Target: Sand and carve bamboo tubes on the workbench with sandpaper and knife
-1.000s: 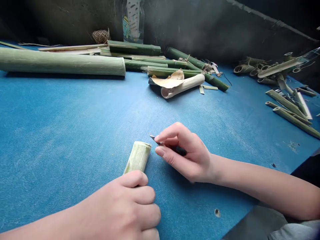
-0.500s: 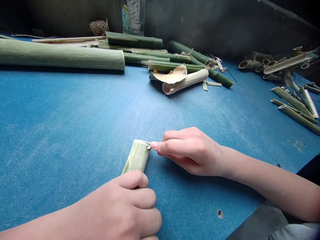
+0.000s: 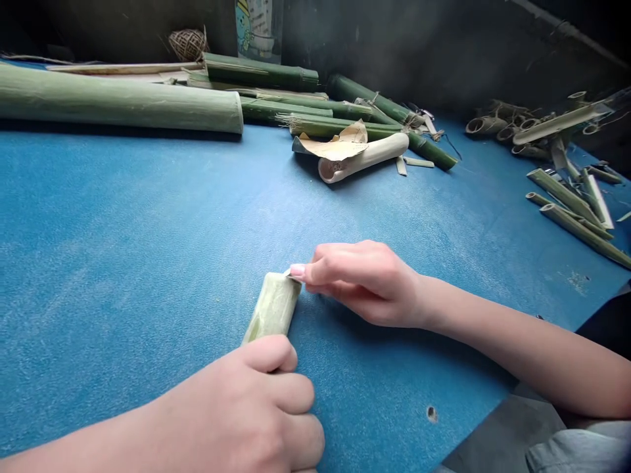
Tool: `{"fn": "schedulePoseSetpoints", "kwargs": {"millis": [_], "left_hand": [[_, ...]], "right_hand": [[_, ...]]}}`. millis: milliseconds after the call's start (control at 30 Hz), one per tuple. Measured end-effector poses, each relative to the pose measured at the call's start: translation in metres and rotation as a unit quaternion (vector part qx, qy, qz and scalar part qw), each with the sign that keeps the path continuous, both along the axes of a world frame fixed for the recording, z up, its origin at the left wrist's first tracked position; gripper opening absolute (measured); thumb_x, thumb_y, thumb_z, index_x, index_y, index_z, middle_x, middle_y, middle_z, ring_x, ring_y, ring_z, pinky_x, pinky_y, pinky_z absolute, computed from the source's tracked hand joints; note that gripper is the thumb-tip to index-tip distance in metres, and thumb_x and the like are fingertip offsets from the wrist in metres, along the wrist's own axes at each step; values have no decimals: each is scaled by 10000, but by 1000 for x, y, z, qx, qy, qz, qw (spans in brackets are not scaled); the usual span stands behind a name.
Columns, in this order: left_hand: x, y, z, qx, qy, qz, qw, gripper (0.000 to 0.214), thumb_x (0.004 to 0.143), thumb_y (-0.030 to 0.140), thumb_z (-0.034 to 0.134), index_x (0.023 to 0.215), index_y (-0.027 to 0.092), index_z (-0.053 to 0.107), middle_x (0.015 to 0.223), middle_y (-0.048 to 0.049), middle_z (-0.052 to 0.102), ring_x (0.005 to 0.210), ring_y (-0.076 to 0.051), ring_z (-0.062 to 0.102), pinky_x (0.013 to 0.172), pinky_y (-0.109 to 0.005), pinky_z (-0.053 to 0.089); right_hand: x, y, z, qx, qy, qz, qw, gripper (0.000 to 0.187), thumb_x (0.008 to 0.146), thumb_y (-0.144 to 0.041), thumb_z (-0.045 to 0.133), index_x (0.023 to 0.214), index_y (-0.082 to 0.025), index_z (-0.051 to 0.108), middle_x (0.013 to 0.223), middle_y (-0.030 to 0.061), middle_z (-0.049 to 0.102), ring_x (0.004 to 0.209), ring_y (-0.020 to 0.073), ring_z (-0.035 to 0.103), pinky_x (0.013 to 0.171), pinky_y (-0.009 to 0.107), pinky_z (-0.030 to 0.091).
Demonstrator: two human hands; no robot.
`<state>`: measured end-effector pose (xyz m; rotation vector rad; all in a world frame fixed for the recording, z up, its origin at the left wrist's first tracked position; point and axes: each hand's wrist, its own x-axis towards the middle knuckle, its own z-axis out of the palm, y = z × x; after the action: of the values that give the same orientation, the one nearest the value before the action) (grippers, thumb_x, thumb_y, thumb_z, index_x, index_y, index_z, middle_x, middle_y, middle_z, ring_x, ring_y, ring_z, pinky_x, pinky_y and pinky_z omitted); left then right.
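Note:
A short, pale green bamboo piece (image 3: 275, 305) slants away from me, low over the blue table. My left hand (image 3: 251, 407) is wrapped round its near part in a fist, which hides that end. At the far right corner of the bamboo, the fingers of my right hand (image 3: 355, 279) are pinched together. They hold a small, thin pale sliver (image 3: 292, 276), which looks like a scrap of sandpaper; most of it is covered by the fingertips. The sliver touches the rim of the bamboo.
Along the back of the blue table (image 3: 148, 217) lie a thick bamboo tube (image 3: 123, 102), several green lengths and a ball of twine (image 3: 188, 45). A curled sandpaper-like sheet (image 3: 335, 148) rests against a pale split bamboo (image 3: 377, 156). Cut bamboo pieces (image 3: 574, 200) clutter the right side.
My right hand has shifted slightly up and left, from the side of the bamboo's far end onto its top rim. The left hand keeps its hold, and the view has tilted a little.

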<state>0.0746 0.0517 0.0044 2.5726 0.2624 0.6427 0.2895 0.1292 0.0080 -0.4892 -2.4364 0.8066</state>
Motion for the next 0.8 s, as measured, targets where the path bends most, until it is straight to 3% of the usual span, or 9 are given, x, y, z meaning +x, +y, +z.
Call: {"fn": "schedulePoseSetpoints", "kwargs": {"millis": [100, 200, 333, 667, 800], "left_hand": [[0, 0, -1, 3, 5, 9, 1000, 402, 845, 198, 709, 564, 179, 422, 581, 64, 489, 583, -121, 381, 695, -330, 346], [-2, -3, -3, -3, 8, 26, 1000, 397, 839, 171, 686, 565, 178, 400, 581, 53, 462, 589, -123, 379, 704, -321, 356], [-3, -6, -7, -12, 5, 17, 1000, 367, 836, 153, 671, 581, 183, 409, 579, 54, 447, 578, -124, 365, 706, -318, 359], [0, 1, 0, -6, -6, 10, 1000, 385, 804, 161, 702, 585, 181, 386, 580, 59, 447, 577, -117, 377, 682, -320, 347], [-5, 0, -1, 3, -12, -21, 1000, 366, 797, 160, 693, 591, 179, 391, 567, 71, 439, 547, -107, 366, 665, -319, 340]], "right_hand": [[9, 3, 2, -15, -7, 15, 1000, 126, 982, -117, 487, 1020, -167, 597, 846, 31, 623, 738, 105, 568, 694, 216, 467], [17, 2, 2, 69, -56, 32, 996, 270, 958, -100, 440, 1173, -170, 587, 895, 63, 660, 731, 130, 607, 647, 238, 467], [19, -1, 1, 151, -65, 22, 986, 312, 948, -83, 429, 1193, -185, 595, 937, 73, 683, 694, 128, 616, 610, 243, 441], [20, 8, 0, 130, -84, 47, 987, 350, 900, -38, 446, 1174, -189, 605, 913, 56, 654, 665, 116, 553, 559, 233, 386], [19, 9, -3, 130, -80, 42, 987, 345, 914, -54, 431, 1186, -189, 594, 890, 44, 629, 653, 109, 533, 562, 226, 382]]}}
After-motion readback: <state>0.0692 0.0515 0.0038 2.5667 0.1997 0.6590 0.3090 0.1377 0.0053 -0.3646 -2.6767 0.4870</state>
